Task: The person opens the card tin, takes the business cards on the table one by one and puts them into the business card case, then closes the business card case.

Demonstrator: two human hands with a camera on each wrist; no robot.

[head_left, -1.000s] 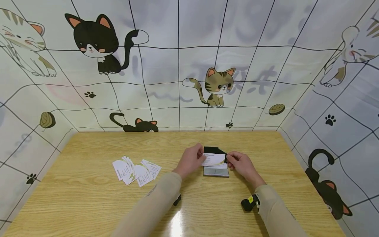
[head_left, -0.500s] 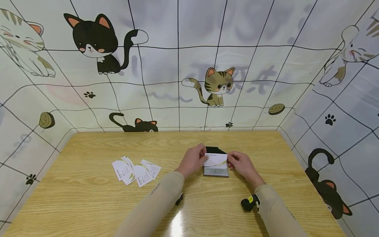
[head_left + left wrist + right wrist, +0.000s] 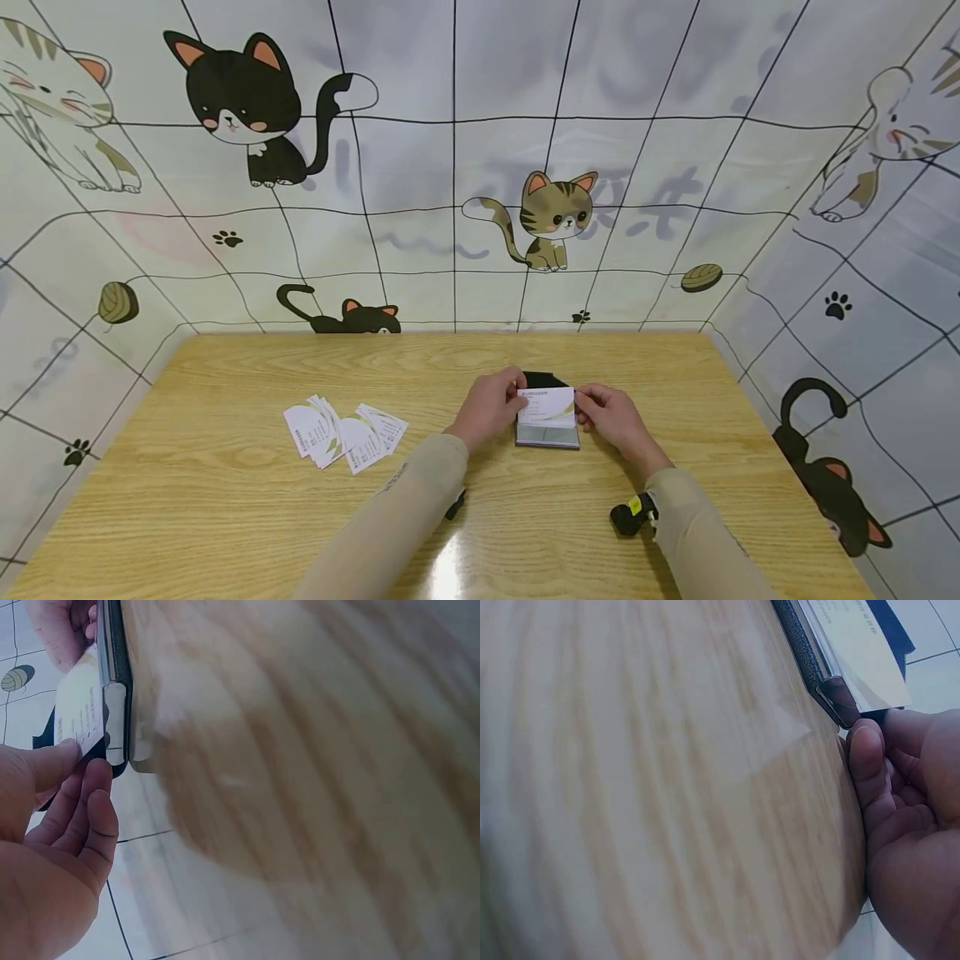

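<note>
A black business card case (image 3: 547, 437) lies unfolded on the table, its lid raised at the back and a shiny metallic panel at the front. Above that panel is a white business card (image 3: 546, 407) with a yellow-green curve. My left hand (image 3: 491, 407) pinches the card's left end between thumb and fingers, seen closely in the left wrist view. At the case's right side, my right hand (image 3: 617, 421) holds the edge of the case by the dark lid. In the right wrist view its fingertips (image 3: 867, 750) meet the case's corner, beside the card's right end.
Several similar white business cards (image 3: 345, 433) lie fanned out on the left of the wooden table (image 3: 225, 517). A cloth with cat drawings (image 3: 412, 167) hangs around the table's back and sides.
Over the last second my left hand has moved slightly right, bringing the business card over the case and more in line with it. My right hand has stayed at the case's right side.
</note>
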